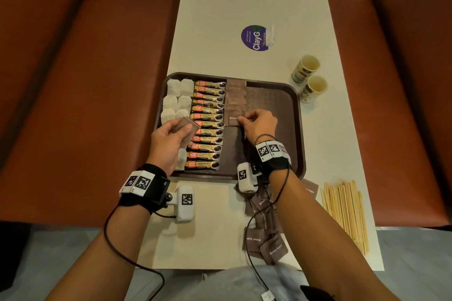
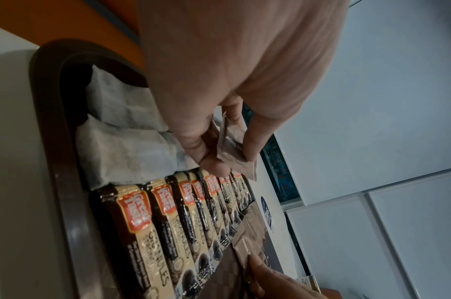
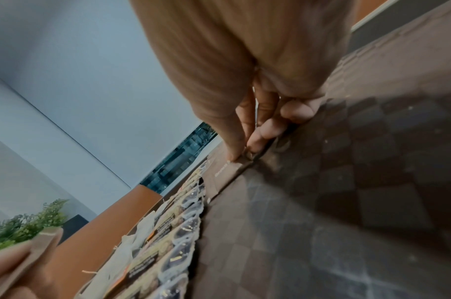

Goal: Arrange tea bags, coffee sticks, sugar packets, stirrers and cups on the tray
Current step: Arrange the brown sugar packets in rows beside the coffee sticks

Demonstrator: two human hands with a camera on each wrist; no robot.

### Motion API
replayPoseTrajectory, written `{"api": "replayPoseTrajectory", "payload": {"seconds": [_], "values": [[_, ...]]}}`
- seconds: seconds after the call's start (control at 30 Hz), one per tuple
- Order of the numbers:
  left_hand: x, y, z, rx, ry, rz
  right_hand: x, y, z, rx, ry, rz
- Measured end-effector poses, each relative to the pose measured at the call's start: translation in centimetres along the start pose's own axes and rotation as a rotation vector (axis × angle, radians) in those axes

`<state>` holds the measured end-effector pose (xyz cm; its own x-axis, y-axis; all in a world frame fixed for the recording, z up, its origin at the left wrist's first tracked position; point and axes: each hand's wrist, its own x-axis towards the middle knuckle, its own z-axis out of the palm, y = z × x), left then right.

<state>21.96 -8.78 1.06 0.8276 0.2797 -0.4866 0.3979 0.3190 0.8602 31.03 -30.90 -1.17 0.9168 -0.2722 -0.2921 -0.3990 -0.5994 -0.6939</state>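
Right hand (image 1: 259, 121) pinches a brown sugar packet (image 1: 234, 117) flat on the tray (image 1: 274, 95)

Left hand (image 1: 171, 133) grips spare sugar packets (image 1: 187, 127) above the coffee sticks (image 1: 208, 124); tea bags (image 1: 176, 98) fill the left column; cups (image 1: 309, 78) and stirrers (image 1: 344, 208) lie off-tray.

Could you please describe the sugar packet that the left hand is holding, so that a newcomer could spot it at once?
Start at the brown tray and find its column of coffee sticks. Above their left ends, the left hand pinches one brown sugar packet. It alone is lifted and tilted; the others lie flat.
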Motion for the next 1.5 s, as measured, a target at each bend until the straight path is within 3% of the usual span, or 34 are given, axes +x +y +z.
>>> {"api": "replayPoseTrajectory", "payload": {"seconds": [0.7,0.93,1.2,1.5], "values": [[0.3,-0.3,-0.4,0.016,-0.001,0.001,-0.3,-0.4,-0.1,-0.052,0.022,0.023],[0.2,-0.4,-0.1,0.015,-0.026,-0.014,-2.2,-0.9,-1.0,0.060,0.081,-0.080],[-1.0,0.1,0.2,-0.020,-0.055,0.001,-7.2,-4.6,-0.3,0.137,-0.369,-0.380],[-2.0,0.5,-0.4,0.036,-0.098,0.007,-7.8,-6.0,1.1,0.187,-0.312,-0.442]]}}
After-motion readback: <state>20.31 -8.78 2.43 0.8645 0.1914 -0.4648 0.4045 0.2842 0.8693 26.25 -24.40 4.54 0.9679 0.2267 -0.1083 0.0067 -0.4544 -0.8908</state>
